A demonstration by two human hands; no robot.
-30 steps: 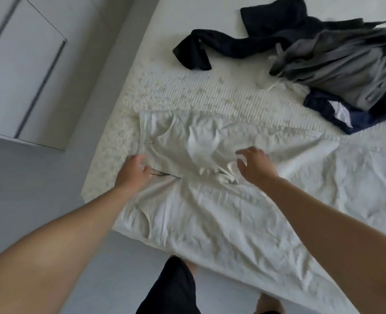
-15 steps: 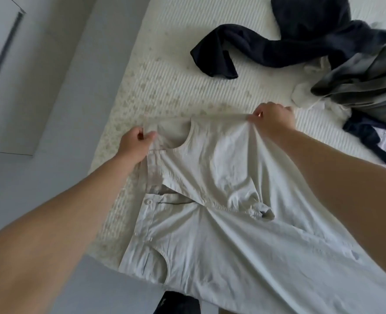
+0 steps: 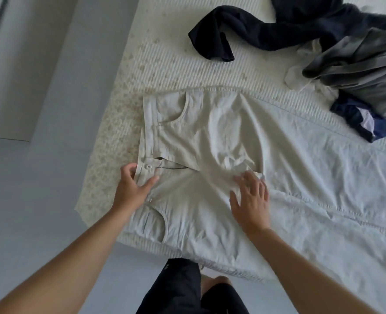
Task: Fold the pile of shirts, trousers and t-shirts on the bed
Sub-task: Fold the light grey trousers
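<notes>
Pale beige trousers (image 3: 210, 137) lie spread flat on the bed (image 3: 164, 60), waistband to the left, legs running off to the right. My left hand (image 3: 133, 186) pinches the waistband just below the button, thumb on top of the cloth. My right hand (image 3: 251, 196) lies flat on the crotch area with fingers spread, pressing the fabric down. A pile of unfolded clothes sits at the far right: a dark navy garment (image 3: 278, 26), a grey one (image 3: 364, 69) and a blue one (image 3: 355, 118).
The bed's left edge and near corner (image 3: 90, 200) meet a pale floor (image 3: 40, 177). A white cabinet (image 3: 6, 64) stands at the far left. My legs in black shorts (image 3: 183, 288) are against the near edge of the bed.
The far half of the trousers, held up by both hands, has been laid down flat. Both hands came back toward me, the left to the button, the right onto the crotch.
</notes>
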